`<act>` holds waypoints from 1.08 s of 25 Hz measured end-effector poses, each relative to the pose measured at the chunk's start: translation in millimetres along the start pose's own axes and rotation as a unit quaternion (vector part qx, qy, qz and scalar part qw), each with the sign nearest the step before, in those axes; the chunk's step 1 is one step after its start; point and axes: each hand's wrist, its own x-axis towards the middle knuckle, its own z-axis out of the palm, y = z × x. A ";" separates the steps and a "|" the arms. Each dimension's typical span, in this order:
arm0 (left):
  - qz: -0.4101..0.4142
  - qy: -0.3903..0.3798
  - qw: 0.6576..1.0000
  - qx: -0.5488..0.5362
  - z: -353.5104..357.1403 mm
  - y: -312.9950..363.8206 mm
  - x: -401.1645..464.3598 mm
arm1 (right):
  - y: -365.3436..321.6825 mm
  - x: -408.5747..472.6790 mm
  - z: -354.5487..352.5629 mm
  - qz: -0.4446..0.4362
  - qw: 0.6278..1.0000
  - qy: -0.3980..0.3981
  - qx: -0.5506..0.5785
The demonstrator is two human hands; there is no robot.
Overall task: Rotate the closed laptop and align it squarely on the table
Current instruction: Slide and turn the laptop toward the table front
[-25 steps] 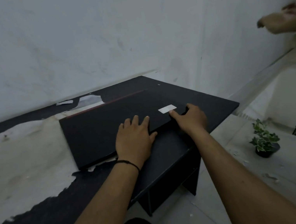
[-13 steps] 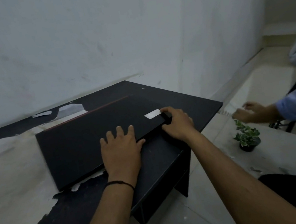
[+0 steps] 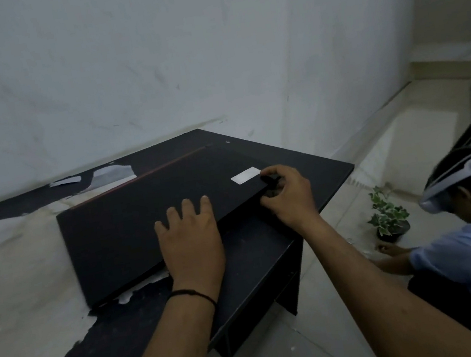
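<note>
A closed black laptop (image 3: 142,221) lies flat on the dark table (image 3: 304,173), its long edges slanted against the table's edges. A white sticker (image 3: 245,175) marks its near right corner. My left hand (image 3: 192,243) rests palm down on the lid at the front edge, fingers spread. My right hand (image 3: 288,196) pinches the laptop's right front corner, thumb below and fingers over the edge beside the sticker.
The tabletop's veneer is peeled to pale patches (image 3: 12,275) on the left. A white wall stands behind. On the floor to the right a small potted plant (image 3: 388,216) stands, and another person (image 3: 470,249) crouches by it wearing a headset.
My right hand has curled tighter around the laptop's corner. The laptop's position under my hands looks much the same. The other person has come lower into view beside the plant.
</note>
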 end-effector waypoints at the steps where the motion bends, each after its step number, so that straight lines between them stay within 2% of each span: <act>1: -0.002 -0.001 1.000 0.010 -1.7 -3.2 -0.9 | 0.1 -0.3 0.0 0.002 1.000 0.001 0.004; 6: -0.037 0.000 0.996 0.077 -6.1 -34.5 -7.8 | -0.3 1.2 -0.5 0.021 1.000 -0.002 0.005; 11: -0.043 -0.009 0.996 0.073 -4.1 -31.6 -9.4 | -4.3 -3.8 1.4 0.017 0.997 -0.016 -0.074; 13: -0.044 -0.005 0.997 0.069 -5.6 -31.6 -10.3 | -6.3 -8.3 5.9 -0.024 0.979 -0.007 -0.203; 15: -0.043 -0.003 0.997 0.069 -4.3 -32.2 -11.1 | -14.3 -11.0 18.6 -0.113 0.942 0.007 -0.315; 17: -0.041 0.006 0.997 0.061 -3.4 -31.8 -9.6 | -29.6 -14.1 37.2 -0.207 0.920 -0.015 -0.332; 19: -0.044 0.014 0.997 0.054 -3.3 -32.1 -9.7 | -41.5 -17.8 54.4 -0.258 0.905 -0.060 -0.332; 23: -0.042 0.019 0.998 0.041 -2.9 -32.4 -9.5 | -45.9 -19.9 56.7 -0.226 0.915 -0.112 -0.316; 27: -0.044 0.006 0.998 0.048 -3.6 -31.9 -9.4 | -49.2 -21.7 56.7 -0.249 0.899 -0.134 -0.333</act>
